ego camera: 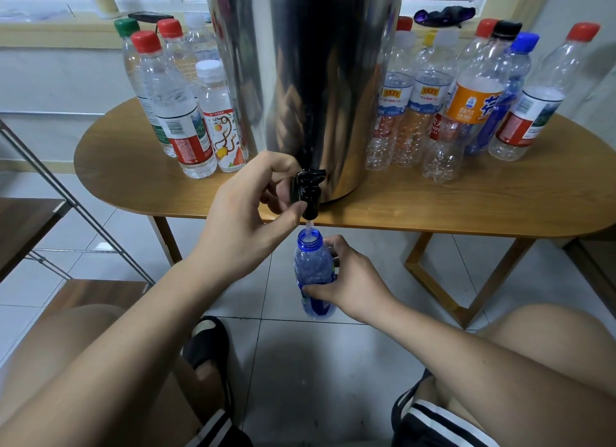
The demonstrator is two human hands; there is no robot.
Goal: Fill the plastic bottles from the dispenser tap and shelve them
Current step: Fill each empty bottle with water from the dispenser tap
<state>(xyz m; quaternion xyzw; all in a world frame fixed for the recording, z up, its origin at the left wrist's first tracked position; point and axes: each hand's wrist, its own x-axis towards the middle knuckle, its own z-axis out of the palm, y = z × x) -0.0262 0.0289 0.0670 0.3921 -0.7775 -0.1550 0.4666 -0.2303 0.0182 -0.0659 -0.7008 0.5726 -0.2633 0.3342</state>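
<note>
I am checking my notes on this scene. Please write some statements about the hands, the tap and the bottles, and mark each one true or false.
1. The left hand grips the tap. True.
2. The right hand holds a red bottle. False: the bottle is blue.
3. The bottle has its cap on. False: its mouth is open under the tap.
4. Water runs from the tap into the bottle. True.
5. The dispenser stands on the floor. False: it stands on the table.
</note>
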